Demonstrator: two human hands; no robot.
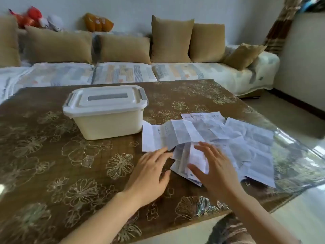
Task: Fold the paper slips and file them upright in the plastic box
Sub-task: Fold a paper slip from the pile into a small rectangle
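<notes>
While the floral desk (44, 164) spans the view, the plastic box (109, 124) sits lidded left of centre, with the paper slips (246, 138) sprawled unfolded just beside it. Left grip (149, 175) and right grip (218, 175): fingers straight, holding nothing, at the slips' near edge.

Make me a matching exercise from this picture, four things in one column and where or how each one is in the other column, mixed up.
Column one:
1. plastic box
2. paper slips
3. left hand
4. right hand

Column two:
A. lying loose in a heap on the table
B. open, fingers spread over the nearest slips
C. closed, standing left of the heap
D. open, fingertips at the heap's left edge

Pairs: 1-C, 2-A, 3-D, 4-B
</notes>
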